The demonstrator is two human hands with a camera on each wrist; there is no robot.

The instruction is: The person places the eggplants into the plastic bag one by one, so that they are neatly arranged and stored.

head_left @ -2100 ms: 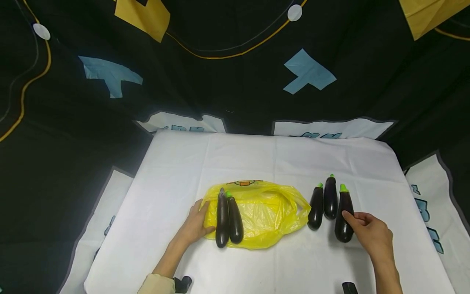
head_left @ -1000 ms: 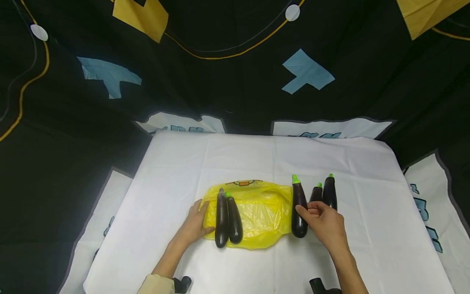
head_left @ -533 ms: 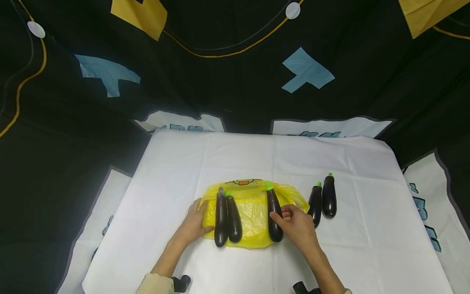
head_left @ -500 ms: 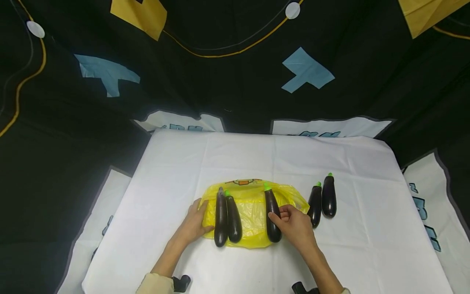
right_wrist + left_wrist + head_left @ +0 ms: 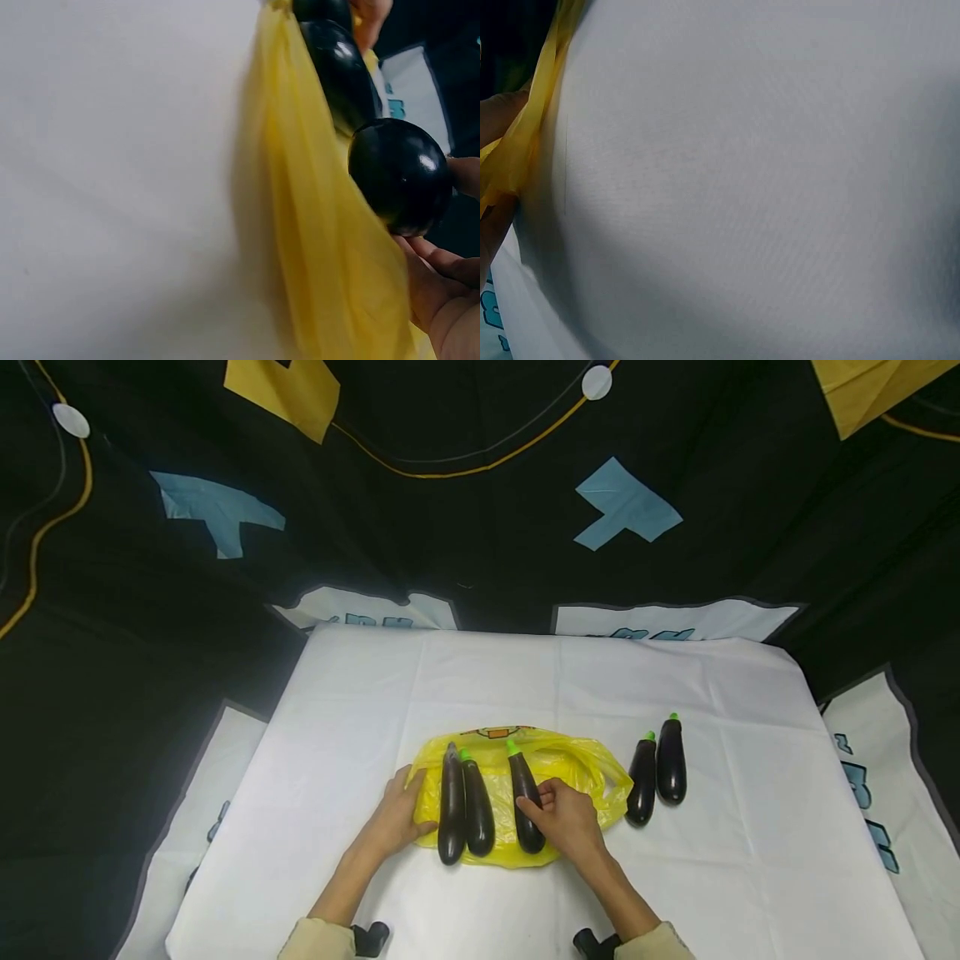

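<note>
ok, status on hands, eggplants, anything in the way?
Left hand holds yellow bag by its left edge. Right hand pinches one eggplant over the bag. Two eggplants on the bag, two more right of it. Nothing visibly in the way.

The white surface point(image 5: 675, 885) is bright against dark cloth point(image 5: 450, 543) in the head view; wrist views look greyer, with soft shadows, and glare spots the eggplants point(image 5: 397, 176)

Blk drape point(image 5: 465, 547) w/ blue shapes point(image 5: 633, 506), yel line point(image 5: 435, 476), behind wht table point(image 5: 487, 685).

The left hand point(image 5: 397, 818) lies spread; the right hand point(image 5: 570, 822) pinches.
</note>
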